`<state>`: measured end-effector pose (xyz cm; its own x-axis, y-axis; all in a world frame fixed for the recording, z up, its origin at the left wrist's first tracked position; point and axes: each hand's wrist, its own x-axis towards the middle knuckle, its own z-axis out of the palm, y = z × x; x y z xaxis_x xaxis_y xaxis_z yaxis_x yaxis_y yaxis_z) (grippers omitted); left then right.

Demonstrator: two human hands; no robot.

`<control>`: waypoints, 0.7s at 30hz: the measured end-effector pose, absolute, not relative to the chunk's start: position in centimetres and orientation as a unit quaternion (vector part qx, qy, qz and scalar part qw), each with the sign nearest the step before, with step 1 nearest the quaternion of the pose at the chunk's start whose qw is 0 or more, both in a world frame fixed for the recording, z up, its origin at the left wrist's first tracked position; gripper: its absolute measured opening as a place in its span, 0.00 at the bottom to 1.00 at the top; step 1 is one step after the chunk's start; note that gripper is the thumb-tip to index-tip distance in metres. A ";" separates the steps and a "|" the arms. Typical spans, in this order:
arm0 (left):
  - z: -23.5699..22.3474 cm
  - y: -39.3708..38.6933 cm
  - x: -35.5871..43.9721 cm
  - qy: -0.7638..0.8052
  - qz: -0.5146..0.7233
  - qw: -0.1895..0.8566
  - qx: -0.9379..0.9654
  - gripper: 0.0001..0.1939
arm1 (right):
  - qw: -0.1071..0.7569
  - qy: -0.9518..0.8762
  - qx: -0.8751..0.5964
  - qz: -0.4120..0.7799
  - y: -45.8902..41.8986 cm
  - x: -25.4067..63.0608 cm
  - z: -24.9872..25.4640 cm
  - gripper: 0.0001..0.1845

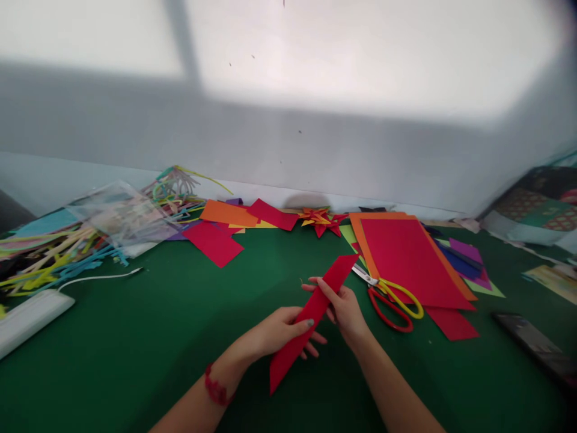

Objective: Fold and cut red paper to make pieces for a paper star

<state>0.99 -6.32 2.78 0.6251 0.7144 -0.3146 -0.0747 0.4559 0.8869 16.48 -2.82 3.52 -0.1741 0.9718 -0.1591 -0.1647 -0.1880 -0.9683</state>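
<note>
I hold a long red paper strip (311, 316) slanting over the green table (157, 337). My left hand (279, 331) pinches its lower half, thumb on top. My right hand (342, 307) grips its upper half from the right, fingers curled around the edge. Just right of my right hand lie scissors (390, 297) with one yellow and one red handle loop, partly on a stack of red and orange paper sheets (406, 258).
Loose red and orange sheets (225, 231) and a folded red-orange paper star (321, 220) lie near the wall. At left, a heap of coloured paper strips (58, 249), a clear plastic bag (119, 213), a white bar (31, 313). A dark phone (534, 346) at right.
</note>
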 end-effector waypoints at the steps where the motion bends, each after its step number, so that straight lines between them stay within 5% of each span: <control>1: 2.8 -6.3 1.1 0.362 0.271 0.766 0.456 0.21 | 0.457 -0.446 -0.454 0.621 -2.8 16.5 3.5 0.21; 21: 2.9 -6.3 1.6 0.368 0.280 0.771 0.439 0.21 | 0.442 -0.401 -0.483 0.641 -3.5 15.6 4.3 0.25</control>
